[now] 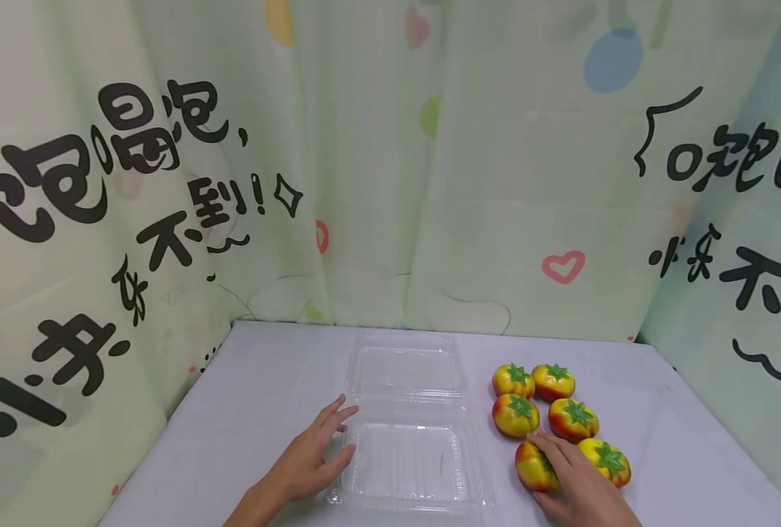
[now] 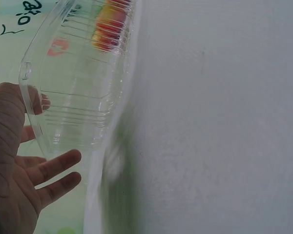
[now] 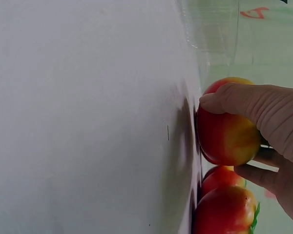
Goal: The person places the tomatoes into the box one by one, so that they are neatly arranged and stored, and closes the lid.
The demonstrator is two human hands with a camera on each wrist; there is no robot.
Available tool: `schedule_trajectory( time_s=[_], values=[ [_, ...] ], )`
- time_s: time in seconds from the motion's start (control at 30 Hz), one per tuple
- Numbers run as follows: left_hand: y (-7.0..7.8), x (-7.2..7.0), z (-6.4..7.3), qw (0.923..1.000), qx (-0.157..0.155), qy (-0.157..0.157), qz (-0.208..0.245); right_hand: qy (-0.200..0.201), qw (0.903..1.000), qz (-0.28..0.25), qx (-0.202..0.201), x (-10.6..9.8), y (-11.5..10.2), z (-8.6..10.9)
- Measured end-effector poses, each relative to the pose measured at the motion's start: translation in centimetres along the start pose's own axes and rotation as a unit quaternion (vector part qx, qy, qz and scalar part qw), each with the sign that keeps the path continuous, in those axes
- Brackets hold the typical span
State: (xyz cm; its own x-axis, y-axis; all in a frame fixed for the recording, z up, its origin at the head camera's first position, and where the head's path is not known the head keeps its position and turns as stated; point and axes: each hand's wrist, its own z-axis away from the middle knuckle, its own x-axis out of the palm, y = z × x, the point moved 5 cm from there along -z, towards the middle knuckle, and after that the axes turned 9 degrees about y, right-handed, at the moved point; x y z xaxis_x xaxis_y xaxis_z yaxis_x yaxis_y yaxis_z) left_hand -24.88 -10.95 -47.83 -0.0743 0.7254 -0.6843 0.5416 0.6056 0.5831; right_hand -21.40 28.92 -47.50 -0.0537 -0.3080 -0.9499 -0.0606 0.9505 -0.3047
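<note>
My right hand (image 1: 571, 479) grips a red-and-yellow tomato (image 1: 533, 467) with a green star-shaped top on its neighbours. In the right wrist view the thumb lies across this tomato (image 3: 229, 126), with fingers on its far side; it sits at the table surface. My left hand (image 1: 307, 457) is at the left rim of a clear plastic clamshell box (image 1: 406, 505), fingers spread. The left wrist view shows the hand (image 2: 19, 180) beside the box wall (image 2: 78, 112), part of it seen through the plastic. Whether it touches the rim I cannot tell.
Several more tomatoes (image 1: 573, 420) stand in a cluster right of the box, close around my right hand. The box's lid (image 1: 406, 369) lies folded back behind its base. A white table (image 1: 265, 373) carries everything, with printed curtains (image 1: 377, 183) at its back and sides.
</note>
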Motion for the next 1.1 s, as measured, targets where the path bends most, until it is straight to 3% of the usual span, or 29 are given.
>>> schedule_trajectory(
  time_s=[0.37, 1.1],
  values=[
    [-0.1, 0.1, -0.1, 0.9999, 0.001, -0.004, 0.010, 0.019, 0.9998, -0.004, 0.008, -1.1, -1.3, -0.1],
    [0.0, 0.1, 0.0, 0.9998, 0.009, -0.006, 0.015, 0.072, 0.9950, -0.028, -0.063, -3.2, -5.6, -1.4]
  ],
)
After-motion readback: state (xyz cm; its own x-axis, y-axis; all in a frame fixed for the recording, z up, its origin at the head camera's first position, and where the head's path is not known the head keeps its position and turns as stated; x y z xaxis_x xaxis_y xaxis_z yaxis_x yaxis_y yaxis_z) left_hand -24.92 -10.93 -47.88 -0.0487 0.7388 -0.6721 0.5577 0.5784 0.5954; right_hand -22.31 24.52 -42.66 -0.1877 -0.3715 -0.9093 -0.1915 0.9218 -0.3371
